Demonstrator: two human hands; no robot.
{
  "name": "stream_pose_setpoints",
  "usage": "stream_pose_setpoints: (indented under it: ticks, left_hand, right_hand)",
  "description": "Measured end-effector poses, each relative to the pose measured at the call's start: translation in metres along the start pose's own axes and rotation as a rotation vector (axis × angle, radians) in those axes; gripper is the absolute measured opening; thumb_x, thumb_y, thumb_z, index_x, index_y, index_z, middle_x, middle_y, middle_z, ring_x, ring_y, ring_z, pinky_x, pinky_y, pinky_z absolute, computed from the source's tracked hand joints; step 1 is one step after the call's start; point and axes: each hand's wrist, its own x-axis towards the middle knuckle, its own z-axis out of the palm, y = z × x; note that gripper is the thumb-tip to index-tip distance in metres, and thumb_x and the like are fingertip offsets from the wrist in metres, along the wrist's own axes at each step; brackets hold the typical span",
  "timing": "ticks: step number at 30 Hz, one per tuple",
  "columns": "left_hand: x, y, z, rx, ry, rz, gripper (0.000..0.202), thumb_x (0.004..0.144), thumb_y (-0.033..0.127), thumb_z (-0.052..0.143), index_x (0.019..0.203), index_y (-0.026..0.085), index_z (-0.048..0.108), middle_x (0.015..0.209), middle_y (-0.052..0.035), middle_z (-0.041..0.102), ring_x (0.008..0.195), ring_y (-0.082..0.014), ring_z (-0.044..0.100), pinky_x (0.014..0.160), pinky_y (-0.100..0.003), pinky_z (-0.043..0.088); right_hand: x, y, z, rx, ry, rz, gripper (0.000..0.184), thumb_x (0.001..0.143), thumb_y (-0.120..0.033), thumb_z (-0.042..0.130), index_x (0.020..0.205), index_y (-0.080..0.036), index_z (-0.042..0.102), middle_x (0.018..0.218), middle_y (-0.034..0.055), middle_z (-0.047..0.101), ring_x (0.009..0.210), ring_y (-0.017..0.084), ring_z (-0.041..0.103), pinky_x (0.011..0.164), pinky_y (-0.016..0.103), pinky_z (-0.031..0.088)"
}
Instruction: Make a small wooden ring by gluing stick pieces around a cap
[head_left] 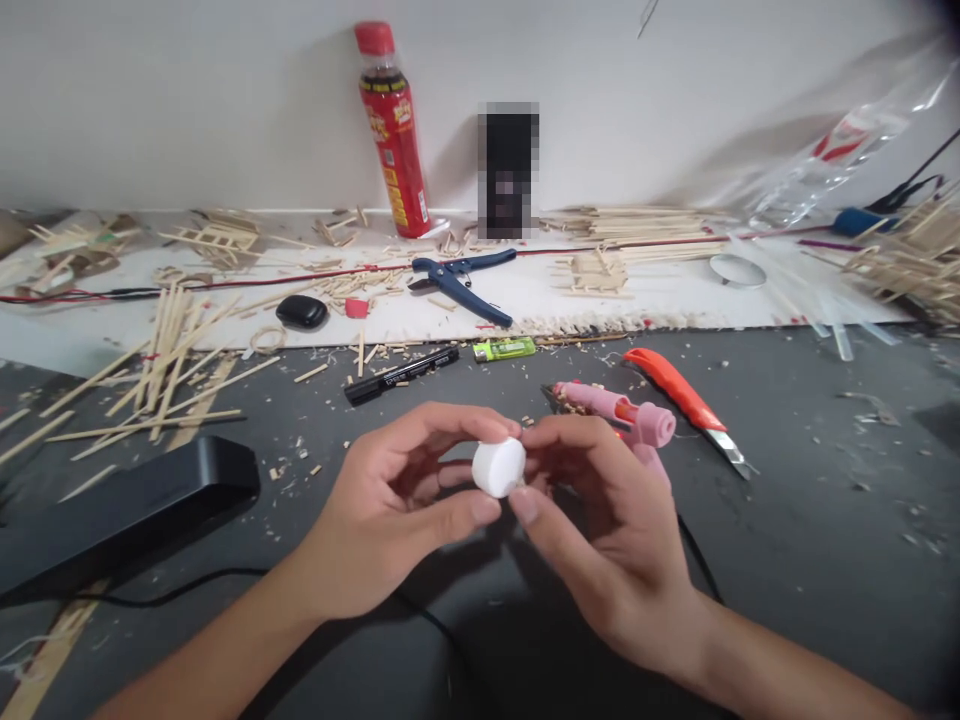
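Note:
A small white round disc (498, 466), like a short cylinder, sits between both hands at the middle of the view. My left hand (390, 505) pinches it between thumb and fingers. My right hand (607, 530) touches its right side with fingertips and thumb curled around it. Just behind the right hand lies a pink glue gun (619, 412) on the dark table (810, 500).
An orange utility knife (686, 405), a green lighter (504, 349), a black marker (401, 375) and blue pliers (459, 283) lie beyond the hands. A red bottle (391, 130) stands at the wall. Wooden sticks (161, 365) litter the left; a black box (120, 510) sits near left.

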Motion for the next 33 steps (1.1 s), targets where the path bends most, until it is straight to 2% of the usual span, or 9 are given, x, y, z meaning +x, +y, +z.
stream_pose_setpoints:
  ticks: [3,8,11,13,20,23,27,31,33]
  left_hand:
    - [-0.001,-0.003,0.000,-0.097,0.000,-0.058,0.033,0.095,0.009,0.078,0.117,0.033,0.077,0.131,0.0031,0.075,0.115,-0.0105,0.076,0.101,-0.013,0.058]
    - [-0.001,-0.005,0.003,-0.190,0.035,-0.120,0.026,0.099,0.009,0.074,0.114,0.030,0.076,0.134,-0.0004,0.077,0.121,-0.0144,0.075,0.102,-0.015,0.059]
    - [-0.002,-0.006,0.007,-0.217,0.106,-0.136,0.021,0.099,0.009,0.074,0.108,0.028,0.076,0.127,0.0013,0.080,0.115,-0.0117,0.077,0.100,-0.013,0.059]
    - [-0.002,-0.006,0.009,-0.226,0.151,-0.133,0.020,0.099,0.008,0.074,0.104,0.028,0.075,0.118,0.0040,0.083,0.111,-0.0090,0.078,0.097,-0.011,0.059]
    - [-0.001,-0.010,0.007,-0.213,0.122,-0.117,0.018,0.102,0.011,0.072,0.104,0.029,0.068,0.118,0.0023,0.083,0.123,-0.0146,0.075,0.104,-0.021,0.061]
    - [-0.003,-0.011,0.009,-0.125,0.143,-0.096,0.020,0.099,0.011,0.074,0.104,0.029,0.069,0.118,0.0037,0.083,0.118,-0.0141,0.077,0.099,-0.017,0.063]
    - [-0.009,-0.010,0.013,0.072,0.219,-0.037,0.027,0.094,0.010,0.080,0.107,0.031,0.070,0.116,0.0055,0.084,0.104,-0.0142,0.082,0.085,-0.011,0.065]
    - [-0.012,-0.007,0.011,0.210,0.213,0.027,0.032,0.092,0.008,0.081,0.110,0.031,0.068,0.117,0.0043,0.084,0.106,-0.0190,0.082,0.088,-0.015,0.067]
    - [-0.012,-0.006,0.009,0.221,0.205,0.040,0.031,0.092,0.008,0.080,0.109,0.031,0.068,0.116,0.0048,0.084,0.106,-0.0190,0.081,0.090,-0.017,0.067]
  right_hand:
    - [0.001,0.002,-0.001,-0.022,-0.013,-0.012,0.028,0.097,-0.017,0.074,0.119,-0.030,0.063,0.103,-0.0042,0.069,0.075,0.008,0.062,0.068,0.020,0.056]
    - [0.004,0.005,-0.003,-0.162,0.059,-0.072,0.025,0.093,-0.010,0.076,0.110,-0.026,0.066,0.095,-0.0051,0.071,0.076,0.008,0.065,0.068,0.020,0.056]
    - [0.007,0.003,-0.003,-0.238,0.086,-0.096,0.019,0.092,-0.010,0.076,0.105,-0.023,0.069,0.091,-0.0044,0.075,0.073,0.007,0.067,0.066,0.018,0.056]
    - [0.009,-0.001,-0.004,-0.285,0.089,-0.122,0.017,0.091,-0.010,0.077,0.103,-0.021,0.072,0.088,-0.0041,0.077,0.070,0.006,0.068,0.064,0.016,0.056]
    - [0.010,-0.008,-0.006,-0.353,0.070,-0.174,0.019,0.092,-0.007,0.075,0.100,-0.023,0.073,0.086,-0.0043,0.082,0.066,0.008,0.072,0.067,0.018,0.061]
    - [0.009,-0.008,-0.006,-0.361,0.087,-0.183,0.015,0.092,-0.011,0.077,0.098,-0.024,0.073,0.084,-0.0028,0.083,0.064,0.010,0.071,0.067,0.022,0.062]
    - [0.010,-0.007,-0.006,-0.313,0.108,-0.096,0.014,0.089,-0.015,0.082,0.091,-0.025,0.073,0.079,-0.0039,0.080,0.058,0.009,0.067,0.058,0.021,0.058]
    - [0.010,-0.003,-0.005,-0.052,0.052,0.089,0.011,0.091,-0.019,0.083,0.093,-0.026,0.075,0.078,-0.0061,0.078,0.060,0.008,0.069,0.056,0.015,0.058]
    - [0.009,-0.001,-0.003,0.017,0.057,0.122,0.011,0.091,-0.019,0.084,0.096,-0.026,0.077,0.082,-0.0056,0.080,0.064,0.008,0.071,0.060,0.015,0.060]
